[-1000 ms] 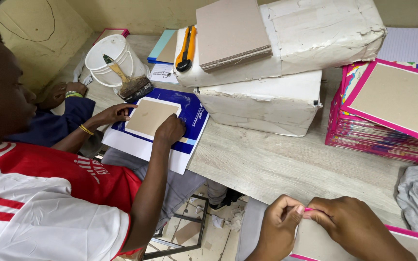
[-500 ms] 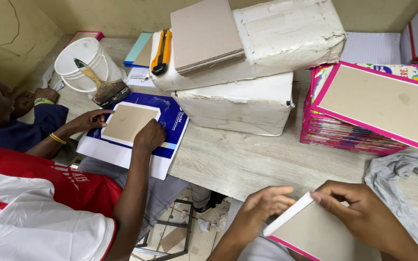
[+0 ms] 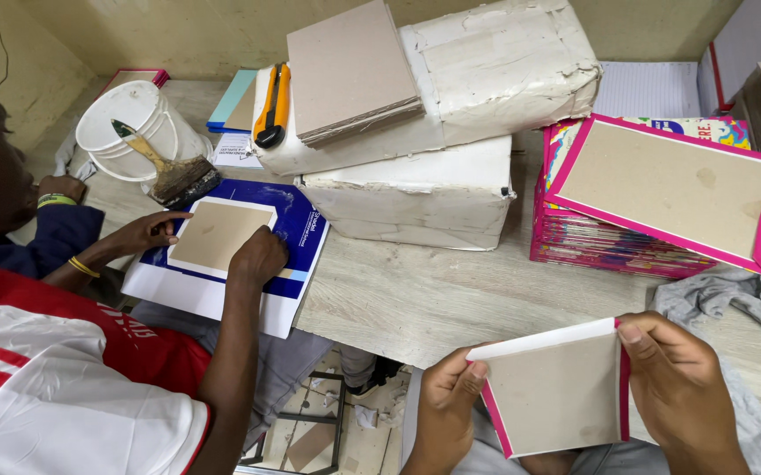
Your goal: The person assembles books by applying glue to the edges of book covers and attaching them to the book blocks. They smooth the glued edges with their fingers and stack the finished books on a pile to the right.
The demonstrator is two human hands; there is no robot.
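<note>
Down at the table's near edge, I pinch the pink-edged board cover (image 3: 560,387) between left hand (image 3: 444,409) and right hand (image 3: 684,391), judging it light, stiff, best held by its side edges.

Counts around the wooden surface (image 3: 415,299)

Four hands are busy: the wearer's left hand (image 3: 446,409) and right hand (image 3: 684,396) share one pink-edged board cover (image 3: 556,387) at 6 o'clock, and a co-worker's two hands (image 3: 257,257) press one board on a blue sheet (image 3: 305,230) at 9. Two white wrapped bundles (image 3: 415,198) sit at 12, one bucket (image 3: 130,132), one brush (image 3: 169,171) and one orange knife (image 3: 272,105) at 10 to 11, and one stack of pink covers (image 3: 609,242) at 2.
</note>
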